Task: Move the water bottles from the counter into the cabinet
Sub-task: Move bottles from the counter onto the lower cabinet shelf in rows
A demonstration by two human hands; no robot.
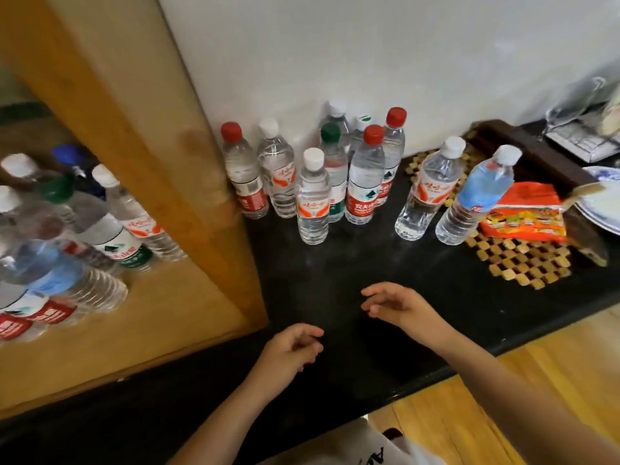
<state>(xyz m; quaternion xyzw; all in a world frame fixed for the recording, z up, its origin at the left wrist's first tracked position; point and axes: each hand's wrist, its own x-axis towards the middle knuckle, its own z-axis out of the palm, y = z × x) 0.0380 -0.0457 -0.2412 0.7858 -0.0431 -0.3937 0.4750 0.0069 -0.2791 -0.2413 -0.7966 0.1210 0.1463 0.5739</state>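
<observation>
At the far left of the frame, the light wooden cabinet (141, 317) is standing open, and a blurred cluster of clear plastic water bottles (67, 236) is sitting inside it; among them I am making out white, green and blue caps, red labels at the lower left, and a white-and-green label whose characters I cannot read. The cabinet's thick wooden side panel (161, 162) is slanting down through the left half of the picture.

Right of that panel, on the black stone counter (335, 270), more bottles are waiting against the white wall (369, 45). A red-capped bottle with a red label (245, 176) is touching the panel. Beside it a white-capped bottle with an orange-and-white label (277, 172) is standing, then a shorter white-capped bottle with the same orange label (313, 199) nearer to me. Behind it a green-capped bottle (332, 172) is showing, and a red-capped bottle with white Chinese characters on red (365, 179) is next, with more bottles behind it. Further right, a white-capped orange-label bottle (426, 193) and a blue-labelled bottle (476, 199) are leaning in the wide lens beside a woven bamboo mat (523, 263) and an orange snack packet (526, 216).

At the lower centre, my left hand (292, 347) is hanging over the counter with fingers loosely curled, gripping nothing. My right hand (396, 305) is hovering just right of it, fingers relaxed and empty.
</observation>
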